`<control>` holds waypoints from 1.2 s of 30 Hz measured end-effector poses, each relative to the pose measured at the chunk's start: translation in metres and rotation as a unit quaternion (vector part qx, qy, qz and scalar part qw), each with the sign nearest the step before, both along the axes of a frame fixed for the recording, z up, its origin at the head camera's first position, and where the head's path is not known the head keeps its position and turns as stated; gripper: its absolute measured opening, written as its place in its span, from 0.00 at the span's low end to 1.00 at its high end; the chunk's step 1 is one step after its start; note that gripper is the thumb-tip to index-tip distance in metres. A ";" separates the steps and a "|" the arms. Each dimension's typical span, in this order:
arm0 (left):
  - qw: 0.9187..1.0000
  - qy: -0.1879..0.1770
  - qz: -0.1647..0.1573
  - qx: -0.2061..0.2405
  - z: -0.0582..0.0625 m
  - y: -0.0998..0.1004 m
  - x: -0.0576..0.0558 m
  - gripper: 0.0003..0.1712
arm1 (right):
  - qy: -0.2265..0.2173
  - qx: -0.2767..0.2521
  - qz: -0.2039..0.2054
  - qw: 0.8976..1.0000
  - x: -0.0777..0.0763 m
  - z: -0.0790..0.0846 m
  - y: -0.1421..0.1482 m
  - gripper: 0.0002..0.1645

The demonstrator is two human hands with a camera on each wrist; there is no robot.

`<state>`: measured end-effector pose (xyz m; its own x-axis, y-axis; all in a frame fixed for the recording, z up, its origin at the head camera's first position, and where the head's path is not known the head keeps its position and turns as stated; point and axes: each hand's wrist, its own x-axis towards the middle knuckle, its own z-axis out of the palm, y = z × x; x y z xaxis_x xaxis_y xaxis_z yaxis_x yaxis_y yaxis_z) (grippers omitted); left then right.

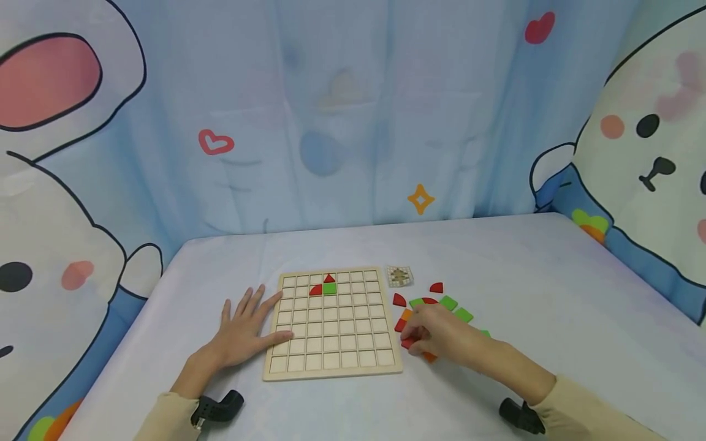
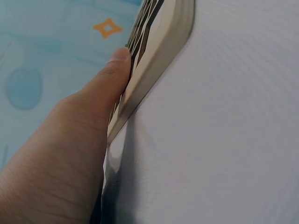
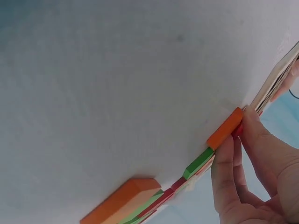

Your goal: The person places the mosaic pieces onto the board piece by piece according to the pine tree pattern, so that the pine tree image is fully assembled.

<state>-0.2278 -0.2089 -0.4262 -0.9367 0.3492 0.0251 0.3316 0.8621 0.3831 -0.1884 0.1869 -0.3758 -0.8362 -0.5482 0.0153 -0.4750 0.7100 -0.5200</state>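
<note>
A wooden grid board (image 1: 333, 372) lies on the table. On its upper cells sit a red triangle (image 1: 329, 278), a green square (image 1: 330, 288) and a red curved-edge piece (image 1: 316, 290). My left hand (image 1: 239, 331) rests at the board's left side with fingers spread, the thumb (image 2: 117, 65) over its edge. Right of the board, my right hand (image 1: 444, 334) pinches a small red tile (image 3: 238, 131) between thumb and fingers, low among the loose tiles. An orange tile (image 3: 225, 128) lies right beside those fingertips. The hand hides part of the pile.
Loose green tiles (image 1: 463, 315), red quarter-round tiles (image 1: 436, 287) and orange tiles (image 1: 406, 314) lie scattered around the right hand. A small patterned card (image 1: 399, 276) lies by the board's upper right corner. A blue cartoon curtain (image 1: 353, 122) hangs behind the white table (image 1: 551, 294).
</note>
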 end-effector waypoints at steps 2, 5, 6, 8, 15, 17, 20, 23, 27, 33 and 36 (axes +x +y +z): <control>1.000 0.000 0.000 -0.002 -0.001 0.000 0.000 0.54 | -0.014 -0.007 -0.006 1.000 -0.001 -0.001 0.001 0.09; 1.000 0.002 0.000 -0.003 -0.002 0.000 0.000 0.54 | -0.021 -0.021 -0.003 1.000 -0.002 -0.002 0.004 0.09; 1.000 0.002 0.000 -0.003 -0.002 0.000 0.000 0.54 | -0.023 -0.027 0.000 0.999 -0.002 -0.002 0.005 0.09; 1.000 0.001 -0.001 -0.002 -0.002 0.000 0.000 0.54 | -0.023 -0.041 0.006 0.999 -0.001 -0.003 0.008 0.10; 1.000 0.002 0.002 -0.005 -0.002 0.000 -0.001 0.54 | -0.012 -0.036 0.008 0.999 0.001 -0.001 0.007 0.09; 1.000 0.003 0.003 -0.008 -0.002 0.000 -0.002 0.54 | -0.011 -0.027 0.005 1.000 0.000 0.001 0.006 0.10; 1.000 0.003 0.004 -0.008 -0.003 0.000 -0.001 0.54 | -0.005 -0.013 0.004 1.000 -0.001 0.003 0.005 0.10; 1.000 0.003 0.003 -0.005 -0.003 0.000 -0.001 0.55 | 0.016 -0.001 0.017 1.000 -0.003 0.005 0.003 0.11; 1.000 0.003 0.004 -0.003 -0.003 -0.001 -0.001 0.54 | 0.042 0.008 0.037 0.998 -0.006 0.005 0.001 0.11; 1.000 0.002 0.003 -0.003 -0.004 -0.001 -0.002 0.55 | 0.053 -0.024 0.059 0.997 -0.014 0.009 -0.004 0.10; 1.000 0.002 0.002 -0.003 -0.005 -0.001 -0.002 0.55 | 0.057 -0.044 0.070 0.995 -0.022 0.016 -0.012 0.09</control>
<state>-0.2301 -0.2095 -0.4307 -0.9382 0.3451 0.0263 0.3290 0.8657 0.3772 -0.2099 0.1749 -0.3602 -0.7418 -0.6517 0.1584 -0.6252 0.5865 -0.5149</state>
